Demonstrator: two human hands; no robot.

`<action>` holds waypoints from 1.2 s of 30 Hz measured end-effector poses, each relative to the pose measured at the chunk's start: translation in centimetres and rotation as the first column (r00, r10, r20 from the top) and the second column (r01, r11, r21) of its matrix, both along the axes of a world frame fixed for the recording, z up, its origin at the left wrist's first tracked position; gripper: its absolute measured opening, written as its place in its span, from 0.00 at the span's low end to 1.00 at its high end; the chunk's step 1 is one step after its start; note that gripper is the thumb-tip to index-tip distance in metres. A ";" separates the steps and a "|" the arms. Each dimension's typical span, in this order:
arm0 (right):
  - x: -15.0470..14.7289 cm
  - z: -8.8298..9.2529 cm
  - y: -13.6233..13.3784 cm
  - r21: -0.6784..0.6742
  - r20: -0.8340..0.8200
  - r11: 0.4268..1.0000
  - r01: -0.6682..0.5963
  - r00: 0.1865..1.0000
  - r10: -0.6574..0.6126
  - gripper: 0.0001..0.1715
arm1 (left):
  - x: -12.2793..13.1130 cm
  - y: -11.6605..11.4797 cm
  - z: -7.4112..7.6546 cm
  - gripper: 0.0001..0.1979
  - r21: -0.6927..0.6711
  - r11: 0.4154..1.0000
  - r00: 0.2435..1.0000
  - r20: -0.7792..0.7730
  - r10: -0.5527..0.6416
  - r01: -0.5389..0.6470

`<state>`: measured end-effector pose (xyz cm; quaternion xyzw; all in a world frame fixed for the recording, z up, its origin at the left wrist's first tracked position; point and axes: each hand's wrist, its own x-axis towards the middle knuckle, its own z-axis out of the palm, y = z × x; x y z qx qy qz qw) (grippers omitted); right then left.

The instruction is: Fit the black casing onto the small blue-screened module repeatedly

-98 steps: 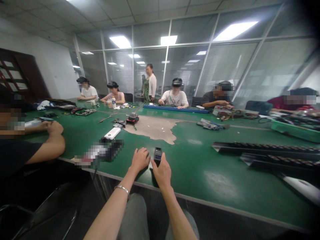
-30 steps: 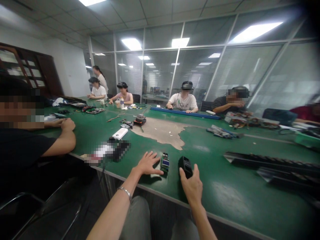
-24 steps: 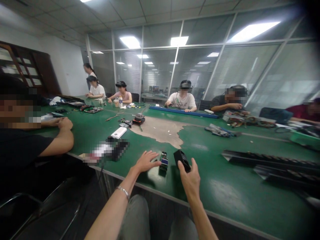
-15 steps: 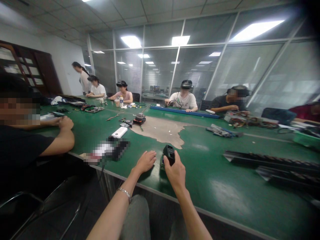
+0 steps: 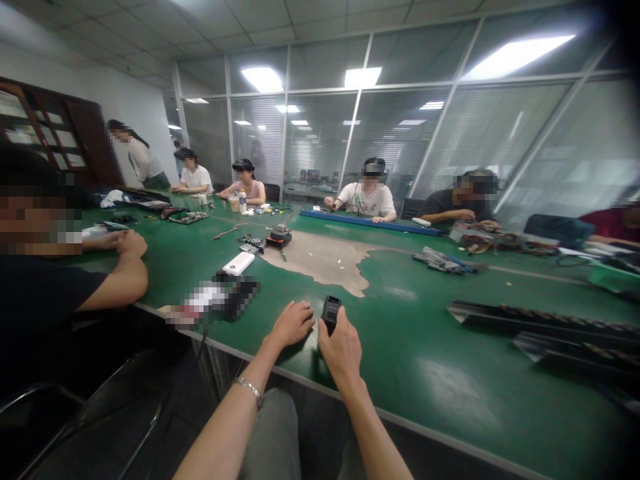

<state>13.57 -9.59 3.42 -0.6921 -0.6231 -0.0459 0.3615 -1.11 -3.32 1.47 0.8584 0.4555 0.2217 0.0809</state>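
Standing in this glass-walled workroom, I see a long green-topped workbench (image 5: 405, 380), worn to a tan patch (image 5: 320, 263) near its middle. A person in a white T-shirt (image 5: 367, 202) sits across it behind a blue strip (image 5: 370, 223), and dark toothed rails (image 5: 515, 327) lie to the right. Nearer, a white power bank (image 5: 239, 264) sits just beyond a pixelated, unreadable object (image 5: 210, 300). At the near edge, the left hand (image 5: 293, 325), with a silver bracelet (image 5: 247, 391) on its wrist, rests palm down, fingers lightly curled, holding nothing. The right hand (image 5: 343, 350) closes narrowly around a small black plastic case (image 5: 331, 313), upright just beside the left hand. Whether the case touches the bench, I cannot tell. A snug hold low on the case looks sound: it steadies the case and leaves its top uncovered.
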 end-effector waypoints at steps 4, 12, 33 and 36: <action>0.0 -1.5 -0.2 0.017 -0.010 0.999 -0.033 0.999 0.033 0.38 | 0.1 0.1 -0.1 0.20 -0.002 1.000 1.000 -0.012 0.003 -0.003; 0.3 -3.1 -0.4 0.163 -0.122 0.983 -0.088 0.987 0.108 0.53 | 0.0 0.2 -0.1 0.21 -0.004 1.000 1.000 -0.024 0.000 0.000; -0.6 -0.8 0.0 -0.071 -0.049 0.995 0.074 0.996 -0.077 0.44 | 0.0 -0.5 0.5 0.20 0.024 1.000 1.000 0.018 -0.001 0.001; -0.5 0.5 0.3 -0.027 -0.102 0.996 0.081 0.991 -0.083 0.45 | 0.0 -0.5 0.5 0.20 0.011 1.000 1.000 0.010 0.002 -0.002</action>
